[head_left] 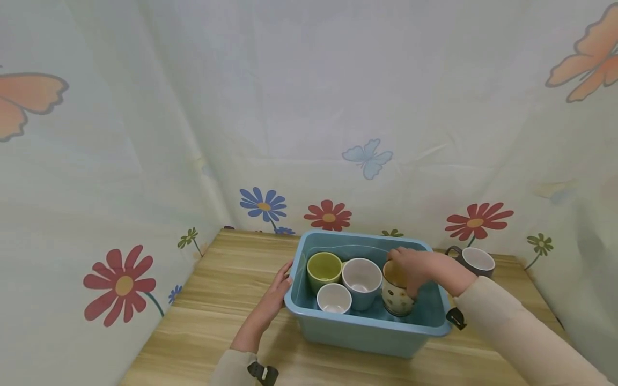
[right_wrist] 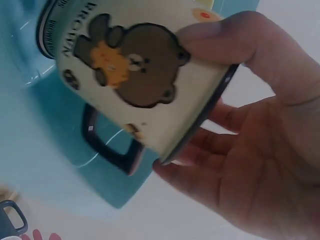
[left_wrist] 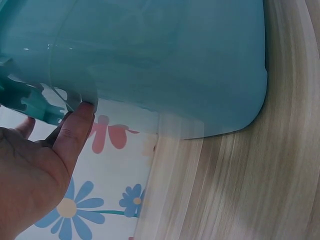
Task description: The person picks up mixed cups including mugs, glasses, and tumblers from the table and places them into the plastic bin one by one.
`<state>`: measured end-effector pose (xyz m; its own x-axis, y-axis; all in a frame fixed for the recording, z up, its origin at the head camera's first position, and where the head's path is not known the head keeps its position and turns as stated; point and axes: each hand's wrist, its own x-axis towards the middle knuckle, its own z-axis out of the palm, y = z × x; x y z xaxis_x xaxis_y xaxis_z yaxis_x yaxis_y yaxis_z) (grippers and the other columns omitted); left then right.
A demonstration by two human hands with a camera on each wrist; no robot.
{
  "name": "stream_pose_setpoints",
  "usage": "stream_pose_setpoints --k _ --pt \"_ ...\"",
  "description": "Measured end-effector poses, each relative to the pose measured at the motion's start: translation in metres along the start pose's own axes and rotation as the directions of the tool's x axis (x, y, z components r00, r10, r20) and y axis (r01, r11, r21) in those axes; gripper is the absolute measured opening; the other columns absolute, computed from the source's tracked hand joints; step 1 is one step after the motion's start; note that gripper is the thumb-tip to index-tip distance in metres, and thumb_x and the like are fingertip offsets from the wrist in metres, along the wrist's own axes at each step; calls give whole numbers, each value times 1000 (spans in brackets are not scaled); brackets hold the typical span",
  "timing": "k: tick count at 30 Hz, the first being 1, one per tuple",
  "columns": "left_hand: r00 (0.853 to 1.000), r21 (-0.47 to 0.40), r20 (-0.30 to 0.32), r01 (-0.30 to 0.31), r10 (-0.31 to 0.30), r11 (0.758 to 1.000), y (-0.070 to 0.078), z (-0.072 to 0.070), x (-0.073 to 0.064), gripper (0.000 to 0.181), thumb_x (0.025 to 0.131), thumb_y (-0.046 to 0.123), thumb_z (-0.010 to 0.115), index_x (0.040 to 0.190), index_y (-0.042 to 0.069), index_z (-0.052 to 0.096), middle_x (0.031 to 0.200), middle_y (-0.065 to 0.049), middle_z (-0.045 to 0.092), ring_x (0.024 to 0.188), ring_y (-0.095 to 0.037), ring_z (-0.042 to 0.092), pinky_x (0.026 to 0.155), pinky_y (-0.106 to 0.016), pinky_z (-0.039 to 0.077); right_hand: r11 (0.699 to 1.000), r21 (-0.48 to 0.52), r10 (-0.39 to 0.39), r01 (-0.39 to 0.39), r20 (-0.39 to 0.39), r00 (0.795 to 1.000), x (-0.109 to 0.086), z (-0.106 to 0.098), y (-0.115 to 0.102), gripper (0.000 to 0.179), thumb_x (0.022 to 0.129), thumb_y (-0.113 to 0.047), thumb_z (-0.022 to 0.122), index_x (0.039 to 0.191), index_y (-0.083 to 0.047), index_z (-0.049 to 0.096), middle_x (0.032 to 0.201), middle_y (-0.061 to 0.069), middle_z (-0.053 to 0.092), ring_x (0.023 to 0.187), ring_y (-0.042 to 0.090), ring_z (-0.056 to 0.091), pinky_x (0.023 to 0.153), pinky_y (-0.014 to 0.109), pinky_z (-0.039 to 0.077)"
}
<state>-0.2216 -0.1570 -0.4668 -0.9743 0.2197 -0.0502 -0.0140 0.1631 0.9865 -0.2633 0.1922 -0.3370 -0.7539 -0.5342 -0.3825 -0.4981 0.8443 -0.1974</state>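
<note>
My right hand [head_left: 417, 268] grips a cream mug [head_left: 397, 301] by its rim, inside the right part of a blue plastic bin [head_left: 367, 319]. In the right wrist view the mug [right_wrist: 150, 65] shows a brown cartoon bear and a dark handle, with the thumb on its outer wall. My left hand [head_left: 275, 292] touches the bin's left outer side. In the left wrist view its fingers [left_wrist: 75, 132] lie against the bin near the teal handle [left_wrist: 30, 100]. Beside the held mug stand a green mug [head_left: 324, 273], a white-lined mug [head_left: 361, 284] and a smaller white-lined cup [head_left: 334, 299].
A dark mug [head_left: 478, 261] with a white inside stands on the wooden table [head_left: 232, 268], behind the bin at the right. A curtain [head_left: 299, 107] printed with flowers and butterflies hangs close behind the table and along both sides.
</note>
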Motion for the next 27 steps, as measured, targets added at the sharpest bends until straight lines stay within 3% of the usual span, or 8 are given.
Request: stream_pose_setpoints --k 11,21,27 --pt "1000 11 2 6 -6 1000 0 0 1 58 109 28 34 163 12 21 158 -34 36 137 -48 49 103 -51 52 986 -22 165 -164 124 978 26 5 1 80 64 -12 93 129 -2 46 117 17 56 105 32 54 100 55 53" --pt "1000 1 9 5 -5 1000 -2 -2 3 58 109 28 34 163 12 21 160 -33 34 138 -47 48 103 -50 52 976 -124 194 -179 125 973 40 7 5 79 63 -10 95 126 1 47 117 22 58 104 35 55 99 56 54" --pt "1000 10 8 11 -11 1000 -6 -4 3 58 109 30 35 163 14 21 159 -32 35 137 -47 50 103 -52 52 961 -114 265 -254 98 959 47 14 6 87 63 -8 97 134 2 47 124 24 58 103 35 58 97 56 55"
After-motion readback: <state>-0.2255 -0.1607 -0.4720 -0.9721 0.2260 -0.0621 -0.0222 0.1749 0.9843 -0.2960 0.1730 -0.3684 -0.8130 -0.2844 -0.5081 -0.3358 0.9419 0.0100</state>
